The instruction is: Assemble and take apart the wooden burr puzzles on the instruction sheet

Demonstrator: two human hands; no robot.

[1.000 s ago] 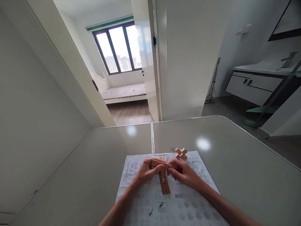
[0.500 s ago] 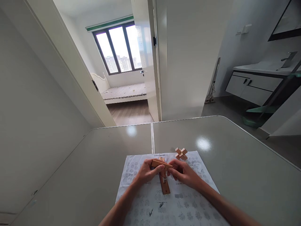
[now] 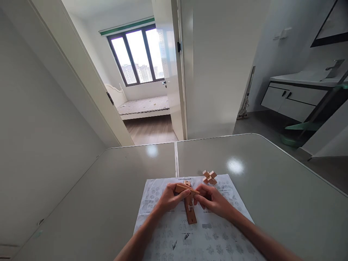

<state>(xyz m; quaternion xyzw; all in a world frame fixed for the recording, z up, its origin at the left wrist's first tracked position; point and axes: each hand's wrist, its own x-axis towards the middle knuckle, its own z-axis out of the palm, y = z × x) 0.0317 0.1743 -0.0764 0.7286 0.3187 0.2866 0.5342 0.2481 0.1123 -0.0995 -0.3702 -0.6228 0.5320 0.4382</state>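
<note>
My left hand (image 3: 170, 197) is closed around the left end of some orange-brown wooden puzzle pieces (image 3: 182, 188), thumb along the near side. The fingertips of my right hand (image 3: 213, 200) pinch their right end. The pieces lie crosswise between my hands, one slightly angled against another. Beneath them, a longer flat wooden piece (image 3: 191, 217) with notches and a small dark mark runs towards me. My fingers hide where the pieces meet. A pale wooden burr puzzle (image 3: 210, 177) of crossed sticks stands just beyond my right hand.
A printed paper sheet (image 3: 168, 239) with rows of small diagrams lies under my hands on the grey table (image 3: 114, 203). A seam (image 3: 176, 159) runs across the tabletop. Past the table are an open door (image 3: 170, 72), a bed (image 3: 146, 107) and a washbasin cabinet (image 3: 293, 98).
</note>
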